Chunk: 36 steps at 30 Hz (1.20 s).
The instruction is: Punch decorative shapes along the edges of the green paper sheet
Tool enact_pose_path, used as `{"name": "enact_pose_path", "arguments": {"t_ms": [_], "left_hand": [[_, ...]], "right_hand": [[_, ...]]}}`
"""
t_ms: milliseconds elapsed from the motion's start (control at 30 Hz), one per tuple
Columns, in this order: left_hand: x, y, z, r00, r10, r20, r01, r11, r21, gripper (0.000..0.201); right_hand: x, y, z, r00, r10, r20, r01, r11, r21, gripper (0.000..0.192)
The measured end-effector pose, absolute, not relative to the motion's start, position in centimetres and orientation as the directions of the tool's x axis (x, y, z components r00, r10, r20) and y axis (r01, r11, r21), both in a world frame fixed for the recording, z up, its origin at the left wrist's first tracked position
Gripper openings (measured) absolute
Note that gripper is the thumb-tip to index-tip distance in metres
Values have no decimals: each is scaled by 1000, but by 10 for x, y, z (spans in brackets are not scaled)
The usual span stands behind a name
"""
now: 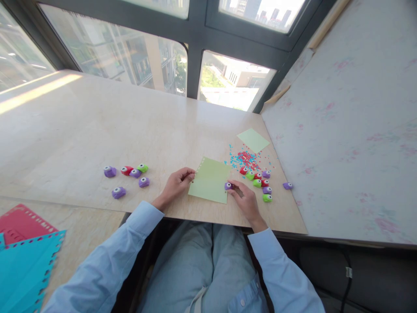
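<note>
A light green sheet of paper (210, 180) with small holes punched along its edge is held over the front of the table. My left hand (179, 182) pinches its left edge between thumb and fingers. At the right edge of the sheet, my right hand (243, 195) grips a small purple craft punch (228, 186) with a white and black button on top. The punch sits over the paper's edge; whether it is pressed down I cannot tell. Beside the right hand stand several red, green and purple punches (257, 183).
Red and blue paper bits (246, 160) lie behind the right-hand punches, near another green sheet (253, 140). One purple punch (288, 185) stands by the wall. Several more punches (135, 173) stand left. Punched red (22, 221) and blue sheets (29, 269) lie at the lower left.
</note>
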State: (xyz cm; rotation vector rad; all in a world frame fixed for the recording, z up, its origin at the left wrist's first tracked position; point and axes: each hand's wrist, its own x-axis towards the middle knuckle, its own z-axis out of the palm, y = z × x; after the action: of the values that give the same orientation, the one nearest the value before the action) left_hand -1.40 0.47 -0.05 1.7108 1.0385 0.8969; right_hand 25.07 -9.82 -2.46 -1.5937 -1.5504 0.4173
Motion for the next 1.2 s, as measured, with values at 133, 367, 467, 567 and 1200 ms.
{"name": "enact_pose_path", "arguments": {"t_ms": [133, 367, 467, 567, 1200], "left_hand": [[-15, 4, -3, 392, 912, 120, 262, -235, 936, 22], [-16, 4, -9, 448, 887, 111, 245, -241, 939, 23], [-16, 4, -9, 464, 879, 106, 246, -243, 938, 24], [-16, 3, -8, 454, 884, 108, 269, -251, 930, 23], [-13, -3, -7, 326, 889, 323, 570, -457, 683, 29]], "right_hand": [[250, -98, -24, 175, 917, 359, 693, 144, -706, 28], [248, -96, -24, 162, 906, 391, 749, 145, -646, 26], [247, -94, -24, 163, 903, 397, 758, 143, -636, 27], [246, -92, -24, 170, 897, 407, 760, 143, -634, 27], [243, -107, -17, 123, 900, 417, 742, 195, -641, 21]]}}
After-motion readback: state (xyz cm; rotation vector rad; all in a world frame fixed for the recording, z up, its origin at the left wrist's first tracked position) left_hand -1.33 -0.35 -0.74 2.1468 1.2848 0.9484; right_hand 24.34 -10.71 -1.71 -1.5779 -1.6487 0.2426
